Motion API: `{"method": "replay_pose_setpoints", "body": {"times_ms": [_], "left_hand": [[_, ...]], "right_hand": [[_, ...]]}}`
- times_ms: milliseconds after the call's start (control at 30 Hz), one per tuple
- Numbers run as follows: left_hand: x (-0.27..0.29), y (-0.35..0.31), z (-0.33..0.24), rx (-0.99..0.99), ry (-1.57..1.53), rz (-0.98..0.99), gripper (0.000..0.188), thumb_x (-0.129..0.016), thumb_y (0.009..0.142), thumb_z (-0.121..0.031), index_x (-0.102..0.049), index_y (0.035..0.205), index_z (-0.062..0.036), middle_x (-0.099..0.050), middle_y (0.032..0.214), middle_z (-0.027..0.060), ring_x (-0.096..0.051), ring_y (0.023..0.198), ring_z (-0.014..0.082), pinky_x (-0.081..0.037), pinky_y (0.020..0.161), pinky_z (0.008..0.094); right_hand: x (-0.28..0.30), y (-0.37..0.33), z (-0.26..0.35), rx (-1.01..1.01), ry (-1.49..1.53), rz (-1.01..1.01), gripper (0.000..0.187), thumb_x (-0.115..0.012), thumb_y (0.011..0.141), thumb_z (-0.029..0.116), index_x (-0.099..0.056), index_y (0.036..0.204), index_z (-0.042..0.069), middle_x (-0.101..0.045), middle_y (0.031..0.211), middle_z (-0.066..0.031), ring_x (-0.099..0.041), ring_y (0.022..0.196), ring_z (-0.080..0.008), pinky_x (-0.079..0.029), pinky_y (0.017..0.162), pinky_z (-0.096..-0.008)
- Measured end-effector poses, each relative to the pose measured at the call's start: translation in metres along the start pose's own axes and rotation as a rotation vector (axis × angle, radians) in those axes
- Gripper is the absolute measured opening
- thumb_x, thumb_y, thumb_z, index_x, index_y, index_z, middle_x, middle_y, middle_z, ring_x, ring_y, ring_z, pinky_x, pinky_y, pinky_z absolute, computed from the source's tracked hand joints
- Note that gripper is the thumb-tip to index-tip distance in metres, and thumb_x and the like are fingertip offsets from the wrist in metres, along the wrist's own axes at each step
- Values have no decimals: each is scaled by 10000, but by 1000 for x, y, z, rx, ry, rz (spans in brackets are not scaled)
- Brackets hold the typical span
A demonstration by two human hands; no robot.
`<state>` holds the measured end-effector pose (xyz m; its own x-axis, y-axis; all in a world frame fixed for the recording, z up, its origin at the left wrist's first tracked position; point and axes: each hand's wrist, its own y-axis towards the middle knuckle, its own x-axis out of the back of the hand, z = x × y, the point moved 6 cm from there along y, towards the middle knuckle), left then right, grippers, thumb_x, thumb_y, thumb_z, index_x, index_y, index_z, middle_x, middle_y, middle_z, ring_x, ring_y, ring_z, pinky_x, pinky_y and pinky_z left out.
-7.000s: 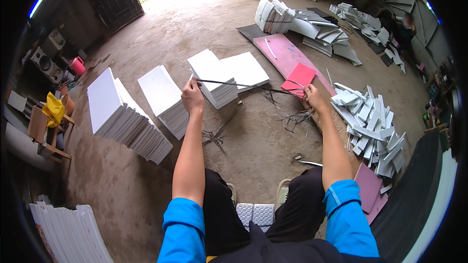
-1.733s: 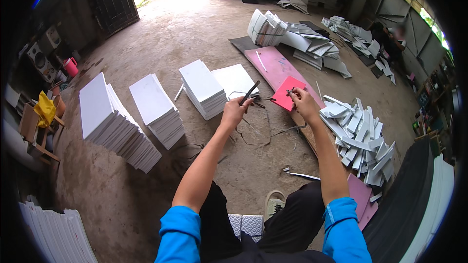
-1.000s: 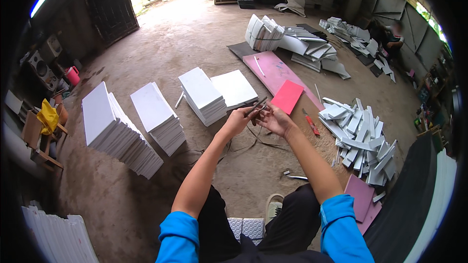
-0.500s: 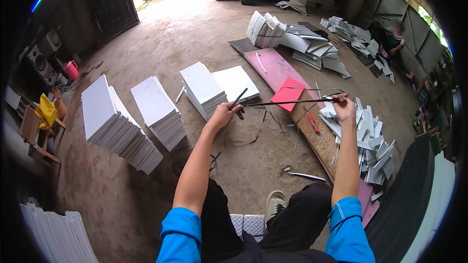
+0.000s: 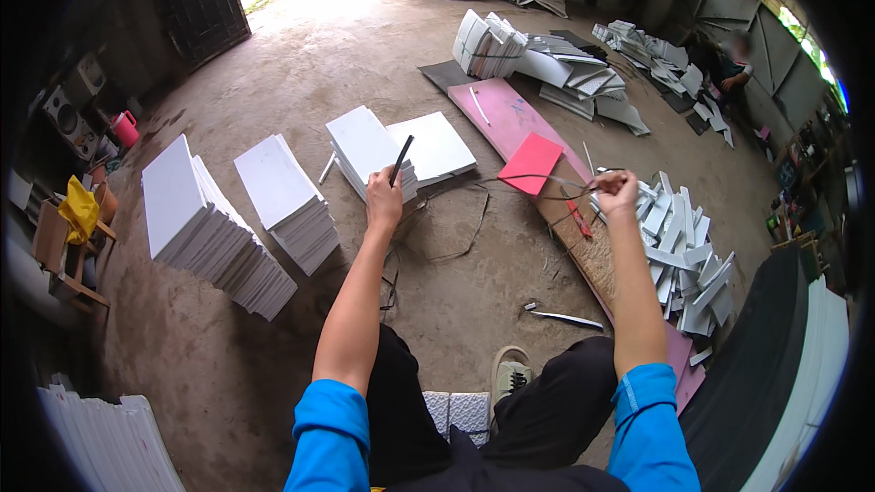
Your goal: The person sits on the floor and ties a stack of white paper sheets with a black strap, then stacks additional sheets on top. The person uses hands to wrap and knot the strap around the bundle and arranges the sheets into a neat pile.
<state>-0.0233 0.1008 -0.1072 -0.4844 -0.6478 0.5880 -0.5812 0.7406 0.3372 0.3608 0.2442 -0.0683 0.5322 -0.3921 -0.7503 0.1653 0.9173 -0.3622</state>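
Observation:
My left hand (image 5: 385,200) is closed around a thin, stiff-looking dark strip (image 5: 401,161) that points up past the fingers. It is in front of the near edge of a stack of white sheets (image 5: 363,138). My right hand (image 5: 616,191) pinches a narrow black strap (image 5: 547,179), which runs slack to the left in loose loops. More of the strap (image 5: 460,253) lies curled on the floor between my arms. Below the right hand, a red-handled cutter (image 5: 578,219) rests on a brown board (image 5: 583,251), close to a bright pink-red sheet (image 5: 531,164).
Two more white stacks (image 5: 278,182) (image 5: 182,210) stand at the left. A single white slab (image 5: 433,150) lies behind. White offcuts (image 5: 679,246) are heaped at the right. A black-and-white handled tool (image 5: 565,318) lies near my shoe (image 5: 512,378). Another person (image 5: 735,64) sits at far right.
The black strap was taut between both hands and is now slack. My left hand has moved left toward the white stack, its dark strip now more upright. My right hand has shifted slightly left.

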Motion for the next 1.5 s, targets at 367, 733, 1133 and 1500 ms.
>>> {"method": "replay_pose_setpoints", "body": {"times_ms": [367, 733, 1133, 1500], "left_hand": [[-67, -62, -125, -345, -261, 842, 328, -483, 885, -361, -615, 925, -64, -541, 657, 43, -444, 600, 113, -387, 564, 277], [-11, 1, 46, 232, 117, 235, 314, -414, 867, -353, -603, 947, -115, -595, 905, 210, -551, 897, 385, -434, 744, 463], [1, -12, -69, -166, 30, 104, 502, -593, 801, -339, -477, 1184, -35, -448, 1165, 183, -559, 952, 333, -472, 780, 424], [-45, -53, -126, -310, -626, 557, 339, -471, 902, -290, -490, 699, -18, -378, 593, -30, -354, 578, 72, -322, 502, 248]], "right_hand": [[-38, -44, -124, -393, 12, 430, 312, -409, 878, 255, -330, 605, 127, -289, 491, 1, -309, 459, -140, -329, 491, -294], [-10, 9, -7, -75, 100, 227, 357, -318, 914, 229, -307, 578, 109, -204, 497, 3, -217, 464, -129, -291, 493, -271], [-64, -53, -41, -216, -180, 549, 333, -409, 906, 270, -321, 612, 142, -196, 506, 38, -198, 463, -94, -212, 456, -243], [-97, -108, -89, -344, -249, 779, 345, -357, 933, 326, -316, 643, 144, -260, 522, 32, -285, 500, -104, -267, 491, -240]]}}
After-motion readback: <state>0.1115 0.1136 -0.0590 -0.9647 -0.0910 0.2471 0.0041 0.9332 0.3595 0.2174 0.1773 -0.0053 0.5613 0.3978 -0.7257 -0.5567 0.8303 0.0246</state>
